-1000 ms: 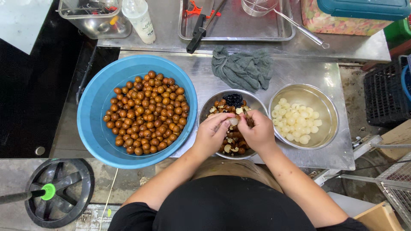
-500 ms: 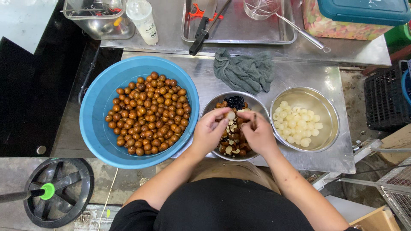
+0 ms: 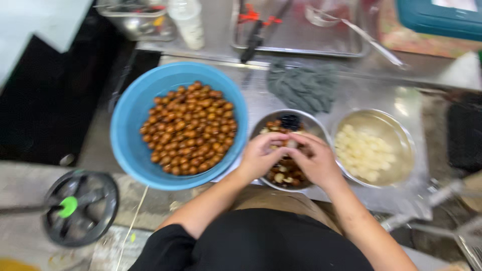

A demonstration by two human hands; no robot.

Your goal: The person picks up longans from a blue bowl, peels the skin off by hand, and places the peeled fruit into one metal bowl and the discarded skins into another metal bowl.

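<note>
1. Since half a second ago, both hands have drawn closer together over the middle steel bowl (image 3: 261, 125), and the head camera has swung, so the whole view now looks blurred.
2. Left hand (image 3: 261, 156) curls its fingers inward around a small pale fruit (image 3: 290, 144), pinching it at the fingertips; the blur hides whether it is fully peeled.
3. Right hand (image 3: 317, 161) meets the left at that same fruit, fingers bent and closed. Whether it holds a small tool cannot be told here.
4. Holding the fruit directly above the middle bowl looks sensible: that bowl contains brown shells and dark seeds, so scraps likely drop straight in.
5. Left of the hands sits a large blue basin (image 3: 125, 125) heaped with round brown unpeeled fruits (image 3: 188, 128), near the left hand.
6. Right of the hands, just beside the middle bowl, a second steel bowl (image 3: 401, 135) holds pale peeled fruits (image 3: 364, 153), near the right hand.
7. Behind the bowls a grey cloth (image 3: 304, 85) lies crumpled on the steel counter (image 3: 261, 95).
8. Further back, a metal tray (image 3: 326, 42) holds a dark-handled utensil, too blurred to name.
</note>
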